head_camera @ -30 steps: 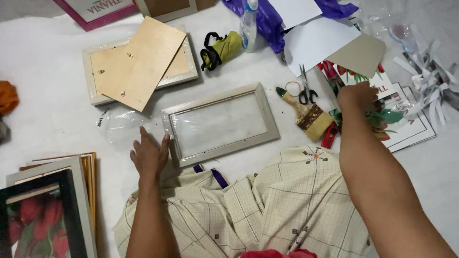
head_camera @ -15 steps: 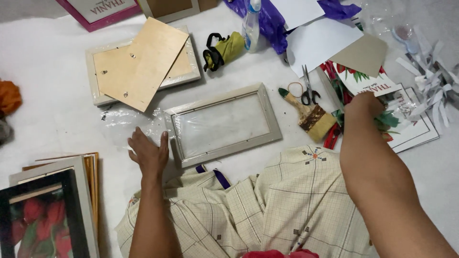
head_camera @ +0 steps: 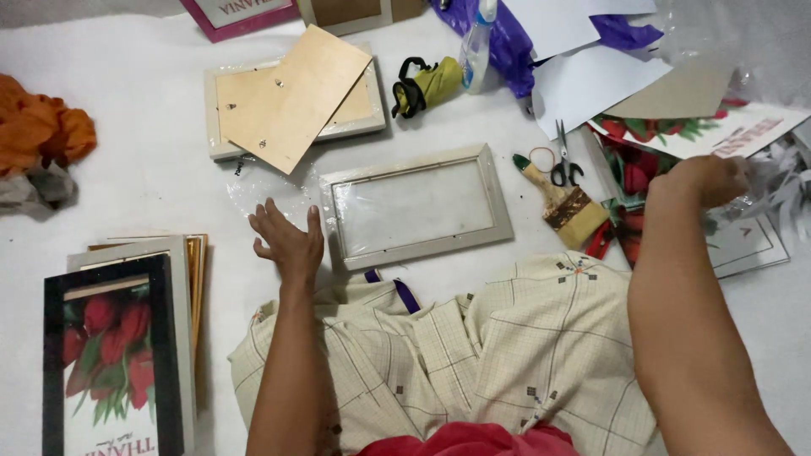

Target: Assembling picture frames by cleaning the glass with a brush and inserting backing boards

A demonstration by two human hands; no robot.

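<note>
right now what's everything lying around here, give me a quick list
empty picture frame: 1, pale grey, centre, by the left fingers
frame with loose wooden backing board: 1, pale frame, tan board, upper left
stack of framed flower prints: 1 stack, black and pale frames, lower left
paintbrush: 1, wooden handle, right of centre frame
scissors: 1, dark handles, above the brush
spray bottle: 1, clear, top centre
orange cloth: 1, far left
flower prints: several, red and green, right
left hand: flat on the floor, open
right hand: on the prints, grip unclear
</note>
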